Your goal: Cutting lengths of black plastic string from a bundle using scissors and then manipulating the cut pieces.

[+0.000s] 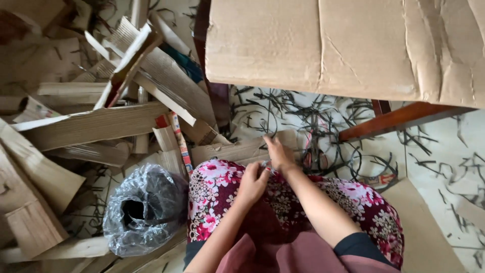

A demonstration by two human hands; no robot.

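Cardboard offcuts (96, 124) fill the left of the head view — long corrugated strips and folded flaps piled at crossed angles on the pale floor (439, 146). Just right of the lower pile sits a crumpled clear plastic bag (144, 210), its dark mouth open upward, touching the edge of the flowered fabric (217, 194) that covers the person's lap. Over that lap the left hand (252, 182) is curled, fingers bent inward toward the right hand. Immediately to its right, the right hand (278, 154) reaches a little farther forward, fingertips pinched together near a small pale, glinting scrap (266, 165) held between the two hands; what that scrap is cannot be told. The hands are close together, almost touching, and whether either truly clamps the scrap is unclear. Beyond them lies a flat cardboard piece (237, 150), and dark thin strips (323, 131) are scattered in curls across the floor. Above and to the right, a large creased cardboard sheet (348, 45) rests on a reddish wooden frame (399, 119).
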